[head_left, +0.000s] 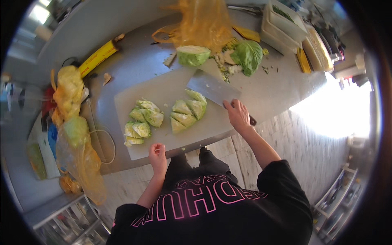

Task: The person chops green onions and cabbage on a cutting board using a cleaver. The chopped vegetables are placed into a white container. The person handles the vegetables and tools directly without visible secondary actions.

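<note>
My right hand grips the handle of a broad cleaver, its blade lying flat above the right part of a white cutting board. Cut cabbage wedges sit on the board just left of the blade. Farther left is a second group of cabbage chunks. My left hand is loosely curled by the board's near edge, with nothing visible in it. Beyond the board's far edge rests a cabbage half, its cut face up.
Cabbage leaves and scraps lie at the back right, beside white plastic containers. An orange plastic bag stands at the back. To the left are a yellow box, filled yellow bags and a looped cord.
</note>
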The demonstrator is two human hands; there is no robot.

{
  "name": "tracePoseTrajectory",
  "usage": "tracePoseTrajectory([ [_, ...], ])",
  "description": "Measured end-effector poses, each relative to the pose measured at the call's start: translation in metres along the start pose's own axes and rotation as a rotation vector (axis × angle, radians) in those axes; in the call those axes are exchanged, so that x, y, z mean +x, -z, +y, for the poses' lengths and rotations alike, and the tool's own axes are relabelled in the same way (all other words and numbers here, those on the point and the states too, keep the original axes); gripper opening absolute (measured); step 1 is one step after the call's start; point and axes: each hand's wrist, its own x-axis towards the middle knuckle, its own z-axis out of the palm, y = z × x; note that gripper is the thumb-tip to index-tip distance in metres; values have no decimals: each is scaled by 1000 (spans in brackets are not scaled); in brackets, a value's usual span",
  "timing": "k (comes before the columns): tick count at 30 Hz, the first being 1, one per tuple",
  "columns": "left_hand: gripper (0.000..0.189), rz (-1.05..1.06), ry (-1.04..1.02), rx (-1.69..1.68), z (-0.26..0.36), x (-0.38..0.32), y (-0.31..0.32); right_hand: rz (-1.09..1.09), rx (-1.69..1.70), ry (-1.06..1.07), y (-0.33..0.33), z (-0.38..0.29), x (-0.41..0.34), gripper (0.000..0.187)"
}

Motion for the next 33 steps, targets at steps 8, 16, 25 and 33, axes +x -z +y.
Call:
tracePoseTrajectory([
  [8,20,-399,-654,574,5,-16,18,769,265,-609,-20,3,-68,17],
  [16,19,-1019,-1145,647,-8,28,-8,552,519,-1311,-164,-75,-256,18],
  [25,18,-1068,-1264,613,8,14,-85,6,1044,-1468,-238,-25,-265,19],
  [33,18,-884,-1143,641,6,23,-129,227,1412,-1454,-404,144,-202,27],
])
